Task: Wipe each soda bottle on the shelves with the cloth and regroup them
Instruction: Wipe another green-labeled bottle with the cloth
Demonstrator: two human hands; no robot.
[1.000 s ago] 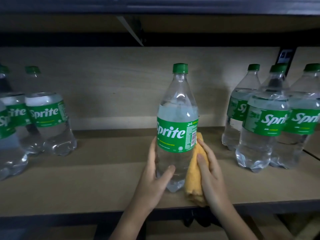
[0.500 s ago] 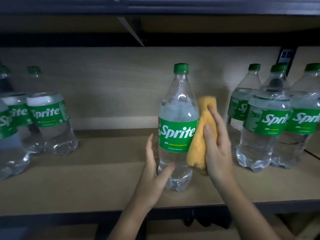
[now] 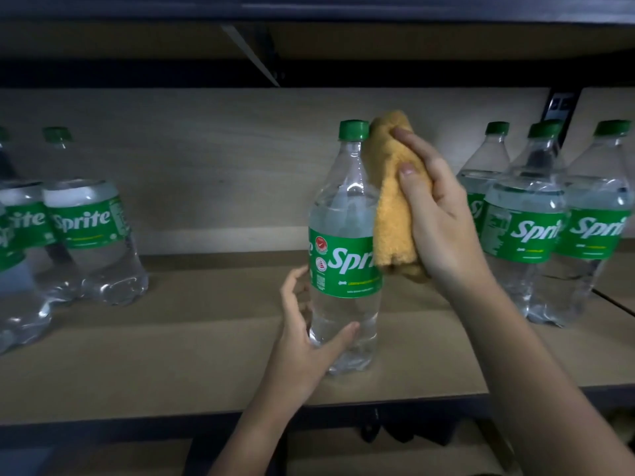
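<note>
A: What is differing from the moment before on the pale wooden shelf board (image 3: pixel 171 355)?

B: The right hand (image 3: pixel 443 218) is sitting higher now. A second ago it was pressing the folded orange-yellow fleecy cloth (image 3: pixel 391 201) low against the base of the clear plastic Sprite bottle with the green cap and green label (image 3: pixel 345 269); half a second ago it was at label height; now the top of the cloth is lying just beside the cap, and the cloth is running down the bottle's right shoulder to the upper edge of the label.

A: How are the fingers lying?

B: The right hand's fingers are curling round the cloth, the thumb across its front, gripping it against the bottle. The left hand (image 3: pixel 309 345) is cupping the bottle's lower part: the thumb is touching the front of the clear body, while the other fingers are spreading loosely behind its left side, more open than a second ago, when they were wrapping it closely.

A: And where is the bottle standing?

B: Upright, near the front edge of the shelf board, about midway along it. Its label is turned further, so only part of the word is facing forward. The three matching bottles toward the right end (image 3: pixel 536 228) and the cluster of matching bottles at the left end (image 3: pixel 86 235) are standing where they were, well apart from it.
</note>
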